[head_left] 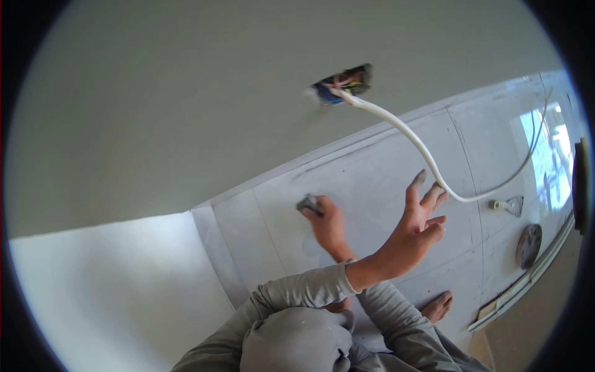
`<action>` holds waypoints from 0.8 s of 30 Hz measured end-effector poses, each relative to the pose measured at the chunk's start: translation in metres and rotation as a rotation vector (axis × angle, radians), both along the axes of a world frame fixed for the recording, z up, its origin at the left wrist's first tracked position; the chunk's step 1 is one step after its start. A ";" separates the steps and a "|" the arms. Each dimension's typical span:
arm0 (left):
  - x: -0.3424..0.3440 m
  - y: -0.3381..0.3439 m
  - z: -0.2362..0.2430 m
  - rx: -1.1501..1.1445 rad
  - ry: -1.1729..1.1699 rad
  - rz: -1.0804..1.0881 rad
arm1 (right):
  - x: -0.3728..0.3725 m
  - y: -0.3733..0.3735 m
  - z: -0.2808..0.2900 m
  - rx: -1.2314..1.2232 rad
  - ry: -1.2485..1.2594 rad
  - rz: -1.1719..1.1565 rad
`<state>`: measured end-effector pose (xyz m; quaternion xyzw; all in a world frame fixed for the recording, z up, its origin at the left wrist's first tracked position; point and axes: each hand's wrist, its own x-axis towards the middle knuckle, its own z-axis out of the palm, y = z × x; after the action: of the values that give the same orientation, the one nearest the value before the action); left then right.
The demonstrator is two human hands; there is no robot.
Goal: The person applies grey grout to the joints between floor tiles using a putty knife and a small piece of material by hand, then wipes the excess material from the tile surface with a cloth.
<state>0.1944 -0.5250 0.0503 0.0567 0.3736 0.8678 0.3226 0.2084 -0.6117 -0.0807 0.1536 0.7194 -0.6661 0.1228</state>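
My arms cross, left forearm over right. My left hand (406, 239), reaching to the right, is open with its fingers spread. Its fingertips meet the thick white cable (412, 137); whether they press on it I cannot tell. That cable hangs from a recessed wall box (343, 84) full of coloured wires, then curves away to the right. Lower down, over the pale tiles, my right hand (328, 224) is closed around a small dark grey object (308, 205), too blurred to name. Part of my right forearm is hidden beneath the left wrist.
Grey wall (186, 124) rises ahead, meeting the large floor tiles (365, 186). At right lie a putty knife (508, 205), a round dark disc (528, 246) and long thin strips (524, 282). A bare foot (437, 307) rests nearby. A white surface (118, 285) stands at left.
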 end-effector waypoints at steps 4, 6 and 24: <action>0.007 -0.005 -0.010 -0.077 -0.012 -0.028 | 0.008 0.038 -0.006 -0.106 -0.039 0.064; 0.016 -0.019 -0.003 -0.204 -0.025 -0.066 | 0.003 0.040 -0.005 -0.061 0.035 0.110; 0.194 -0.280 -0.177 -1.600 0.166 1.073 | -0.089 -0.096 -0.036 0.655 1.505 0.758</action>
<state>0.3888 -0.8052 -0.1270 -0.2968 0.8520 0.3817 -0.2009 0.1192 -0.7081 -0.1163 -0.5429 0.7655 -0.2670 -0.2191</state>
